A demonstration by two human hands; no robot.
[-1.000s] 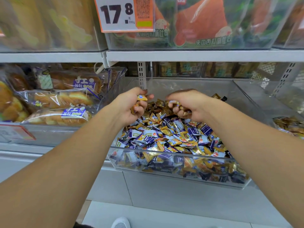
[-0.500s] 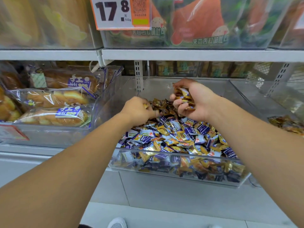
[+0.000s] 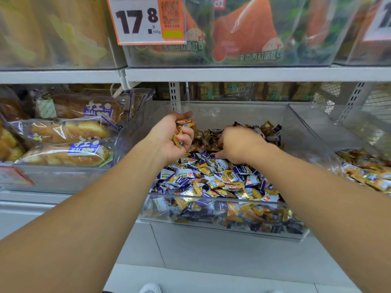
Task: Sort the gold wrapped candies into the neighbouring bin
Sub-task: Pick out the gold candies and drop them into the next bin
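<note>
Since the frame half a second earlier the hands have swapped roles: the left hand [image 3: 169, 138], then low on the pile, is now raised at centre frame with a clutch of gold wrapped candies [image 3: 182, 129] in its curled fingers; the right hand [image 3: 239, 145], then lifted with a handful, is now down on the heap.

Left hand — fingers closed round several gold wrappers, held above the left rear of the clear candy bin [image 3: 222, 227]. Right hand — knuckles up, fingers bent down into the candies near the back of the bin; whether it grips any cannot be told, the fingertips being hidden.

The bin holds mixed gold and purple-white wrapped candies [image 3: 213, 178], darker gold ones heaped at the rear. The neighbouring bin [image 3: 330, 125], at right of frame, already holds gold candies [image 3: 364, 172].

At left, a bin of bagged bread rolls [image 3: 65, 132]. White shelf edge [image 3: 232, 74] above; price tag [image 3: 146, 20] reading 17.8 at upper centre-left. Pale floor tiles below.
</note>
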